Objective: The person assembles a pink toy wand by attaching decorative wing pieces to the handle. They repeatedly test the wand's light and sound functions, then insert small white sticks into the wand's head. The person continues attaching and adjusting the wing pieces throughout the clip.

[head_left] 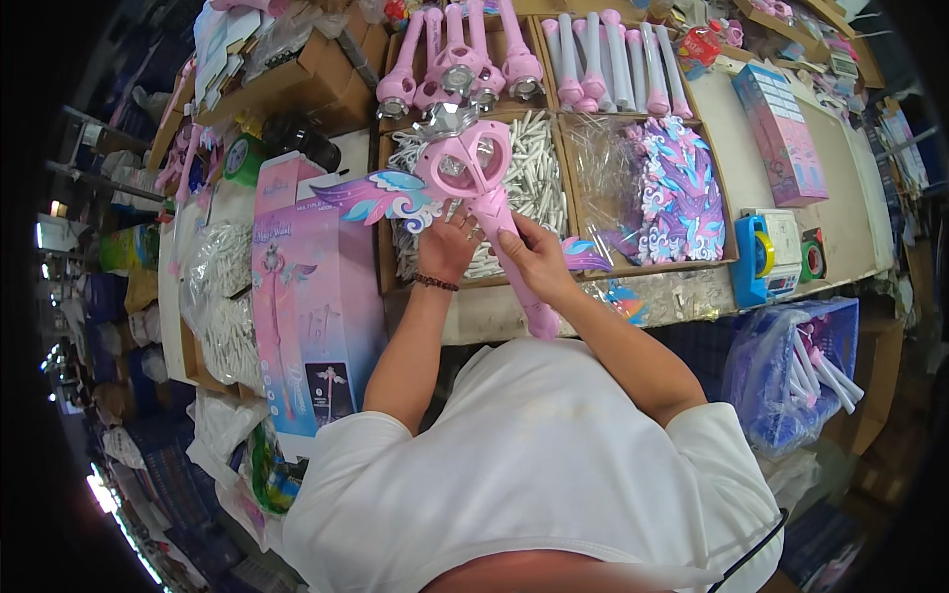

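A pink toy wand (509,247) with a ring-shaped head, a silver crown-like top and a purple-blue wing (386,195) on its left slants across in front of me. My right hand (536,261) is closed around its handle, thumb on top. My left hand (448,247) lies palm up beside the wand's neck, fingers apart, fingertips close to or partly behind it; whether they touch cannot be made out. Another wing (587,254) shows just beyond my right hand. Below the wand, a divided carton holds many small white parts (536,168).
Other compartments hold pink wand heads (458,79), pink-and-white handles (603,64) and printed wings (680,193). A tall wand box (316,296) stands at left, another box (781,138) at right. A blue tape dispenser (761,259) sits right; a blue crate (791,376) is below the table.
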A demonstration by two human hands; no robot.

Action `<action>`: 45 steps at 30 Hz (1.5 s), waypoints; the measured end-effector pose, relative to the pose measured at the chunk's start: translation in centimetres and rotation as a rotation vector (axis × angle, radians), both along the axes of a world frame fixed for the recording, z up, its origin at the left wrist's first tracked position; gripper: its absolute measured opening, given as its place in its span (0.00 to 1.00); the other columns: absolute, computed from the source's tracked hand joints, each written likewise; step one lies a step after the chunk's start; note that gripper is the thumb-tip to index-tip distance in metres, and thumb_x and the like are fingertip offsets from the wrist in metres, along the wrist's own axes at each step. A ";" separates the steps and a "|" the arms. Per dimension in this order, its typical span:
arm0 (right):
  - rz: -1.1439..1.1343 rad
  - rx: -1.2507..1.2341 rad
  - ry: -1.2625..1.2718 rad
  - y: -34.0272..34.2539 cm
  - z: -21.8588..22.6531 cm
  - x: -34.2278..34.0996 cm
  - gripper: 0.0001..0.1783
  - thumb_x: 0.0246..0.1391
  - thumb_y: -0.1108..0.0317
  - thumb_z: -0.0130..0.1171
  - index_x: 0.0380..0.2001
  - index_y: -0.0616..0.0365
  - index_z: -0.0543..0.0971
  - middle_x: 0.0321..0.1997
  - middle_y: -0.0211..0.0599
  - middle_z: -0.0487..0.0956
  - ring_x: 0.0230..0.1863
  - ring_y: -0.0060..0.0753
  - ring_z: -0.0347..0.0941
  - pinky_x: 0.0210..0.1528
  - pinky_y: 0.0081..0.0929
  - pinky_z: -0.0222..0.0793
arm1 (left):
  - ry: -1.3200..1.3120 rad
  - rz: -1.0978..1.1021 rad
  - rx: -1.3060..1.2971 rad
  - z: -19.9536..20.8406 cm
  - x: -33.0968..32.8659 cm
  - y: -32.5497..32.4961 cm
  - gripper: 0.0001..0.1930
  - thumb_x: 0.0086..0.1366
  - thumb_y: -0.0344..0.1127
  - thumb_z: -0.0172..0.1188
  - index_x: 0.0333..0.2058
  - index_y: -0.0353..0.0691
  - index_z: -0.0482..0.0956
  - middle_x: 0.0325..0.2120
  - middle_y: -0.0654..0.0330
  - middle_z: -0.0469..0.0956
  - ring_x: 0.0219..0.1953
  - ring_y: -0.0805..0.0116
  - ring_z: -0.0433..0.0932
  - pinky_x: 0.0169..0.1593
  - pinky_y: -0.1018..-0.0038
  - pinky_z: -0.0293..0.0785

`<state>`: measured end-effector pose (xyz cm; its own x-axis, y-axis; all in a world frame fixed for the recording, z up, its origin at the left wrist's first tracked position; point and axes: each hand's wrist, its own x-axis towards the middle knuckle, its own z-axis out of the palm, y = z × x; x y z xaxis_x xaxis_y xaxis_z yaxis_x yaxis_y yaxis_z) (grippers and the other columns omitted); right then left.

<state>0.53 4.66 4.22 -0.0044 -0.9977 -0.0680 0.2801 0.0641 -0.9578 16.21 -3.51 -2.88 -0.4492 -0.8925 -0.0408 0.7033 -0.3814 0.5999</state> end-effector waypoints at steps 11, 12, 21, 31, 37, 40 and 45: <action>0.209 0.056 -0.032 0.5 0.4 1.4 0.26 0.59 0.57 0.54 0.54 0.63 0.70 0.42 0.33 0.76 0.40 0.20 0.69 0.44 0.22 0.67 | 0.594 -0.438 -0.219 7.4 -0.3 -3.4 0.44 0.54 0.58 0.59 0.64 0.45 0.52 0.64 0.49 0.49 0.63 0.41 0.53 0.63 0.39 0.47; 0.218 0.061 -0.048 0.6 0.8 1.4 0.25 0.59 0.57 0.54 0.54 0.63 0.70 0.41 0.33 0.76 0.40 0.20 0.70 0.44 0.22 0.67 | 0.451 -0.318 -0.108 6.5 0.7 -3.2 0.47 0.51 0.60 0.62 0.64 0.45 0.51 0.64 0.48 0.48 0.64 0.41 0.53 0.63 0.39 0.46; 0.223 0.085 -0.119 0.6 0.4 0.7 0.24 0.59 0.58 0.54 0.53 0.63 0.70 0.39 0.32 0.77 0.37 0.20 0.71 0.40 0.22 0.69 | 0.392 -0.147 -0.093 5.6 0.7 -3.2 0.52 0.41 0.67 0.64 0.58 0.34 0.61 0.55 0.44 0.65 0.57 0.45 0.63 0.61 0.48 0.55; 0.118 0.088 -0.086 0.1 -0.4 0.1 0.23 0.58 0.58 0.55 0.50 0.64 0.73 0.36 0.31 0.77 0.35 0.20 0.70 0.37 0.20 0.68 | -0.166 -0.080 -0.128 2.8 -1.3 -0.1 0.36 0.60 0.61 0.47 0.61 0.46 0.58 0.61 0.54 0.59 0.61 0.41 0.58 0.57 0.38 0.59; 0.244 0.120 -0.123 0.1 0.2 0.0 0.25 0.58 0.55 0.55 0.51 0.63 0.72 0.35 0.30 0.77 0.35 0.20 0.71 0.37 0.21 0.69 | 0.365 -0.262 0.054 3.4 -1.1 -1.4 0.36 0.60 0.58 0.50 0.62 0.45 0.56 0.62 0.51 0.56 0.63 0.41 0.52 0.59 0.35 0.50; 0.327 0.144 -0.168 0.0 0.1 -0.1 0.26 0.58 0.53 0.55 0.52 0.63 0.72 0.36 0.31 0.77 0.36 0.21 0.72 0.38 0.21 0.69 | 0.562 -0.285 -0.026 4.1 -1.3 -3.0 0.35 0.60 0.56 0.52 0.60 0.41 0.59 0.62 0.48 0.56 0.63 0.46 0.55 0.64 0.36 0.40; 0.306 0.134 -0.176 -0.3 0.0 0.2 0.27 0.59 0.53 0.53 0.53 0.63 0.71 0.38 0.33 0.78 0.37 0.20 0.72 0.41 0.22 0.69 | 0.440 -0.186 -0.100 4.6 -0.9 -2.8 0.33 0.62 0.53 0.51 0.60 0.41 0.58 0.60 0.49 0.60 0.59 0.53 0.65 0.65 0.42 0.46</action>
<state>0.76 4.37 4.18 0.3157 -0.9332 -0.1715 0.3879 0.2919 -0.8743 15.30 -6.32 1.70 -0.5566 -0.7855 0.2705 0.8240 -0.4802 0.3009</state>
